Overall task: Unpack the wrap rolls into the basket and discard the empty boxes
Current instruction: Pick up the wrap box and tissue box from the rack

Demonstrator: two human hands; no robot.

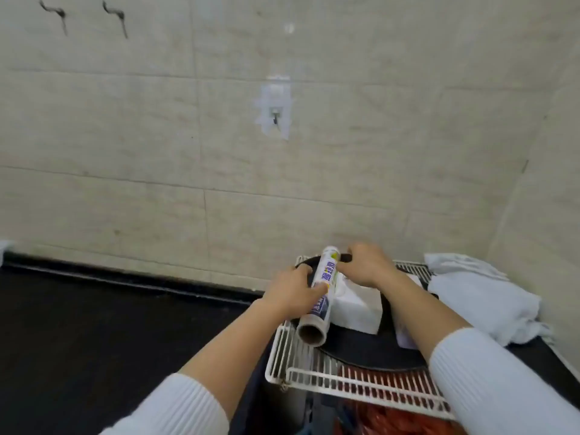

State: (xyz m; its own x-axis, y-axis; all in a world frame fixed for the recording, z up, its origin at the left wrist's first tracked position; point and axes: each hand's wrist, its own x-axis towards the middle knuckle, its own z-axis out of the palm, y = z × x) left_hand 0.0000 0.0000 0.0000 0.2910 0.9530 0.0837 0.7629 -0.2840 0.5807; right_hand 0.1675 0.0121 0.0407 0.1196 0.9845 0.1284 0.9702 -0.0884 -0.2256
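White-coated wire rack [317,376]; wrap roll [320,290] with printed glossy label and brown cardboard core; crumpled white cloth [483,296]; matt beige wall tiles [125,120].

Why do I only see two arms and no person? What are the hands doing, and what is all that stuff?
The camera sits on the person's head and looks down, so you see only their arms in white sleeves. There is just this one picture. The left hand and the right hand both hold a wrap roll, a long tube with a printed label. It is over a white wire basket on a dark counter. Inside the basket lie a round black tray and a white box. A crumpled white cloth lies to the right. Behind is a tiled wall with a small hook.
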